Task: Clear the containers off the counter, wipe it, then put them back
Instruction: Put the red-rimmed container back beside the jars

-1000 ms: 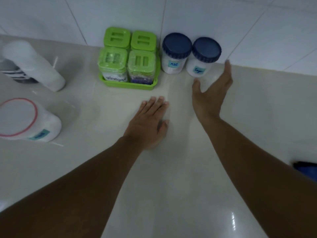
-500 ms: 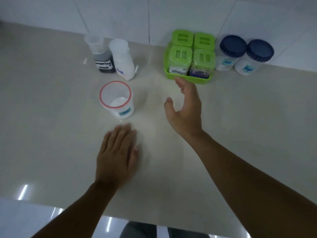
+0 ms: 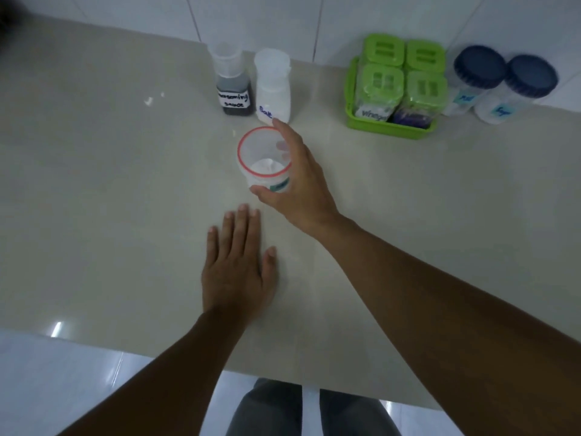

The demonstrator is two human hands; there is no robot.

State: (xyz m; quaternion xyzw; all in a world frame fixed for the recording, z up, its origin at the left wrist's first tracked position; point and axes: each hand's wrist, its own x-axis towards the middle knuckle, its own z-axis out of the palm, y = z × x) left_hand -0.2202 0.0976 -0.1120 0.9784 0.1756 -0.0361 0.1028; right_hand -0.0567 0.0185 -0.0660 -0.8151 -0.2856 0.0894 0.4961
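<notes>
A clear tub with a red rim (image 3: 262, 160) stands in the middle of the beige counter (image 3: 94, 184), with some white powder inside. My right hand (image 3: 298, 184) curls around its right side, thumb at the front and fingers at the back. My left hand (image 3: 239, 262) lies flat on the counter, just in front of the tub. Behind the tub stand a dark seasoning sauce bottle (image 3: 232, 86) and a white salt bottle (image 3: 273, 86). Farther right, a green tray (image 3: 390, 127) holds several green-lidded jars, and two blue-lidded jars (image 3: 503, 86) stand beside it.
White wall tiles (image 3: 314, 17) rise right behind the containers. The counter's front edge (image 3: 157, 350) runs across the lower view, with white floor and my legs below it.
My right hand has moved left from near the green tray and closed around the red-rimmed tub. My left hand stayed flat on the counter. The view has shifted.
</notes>
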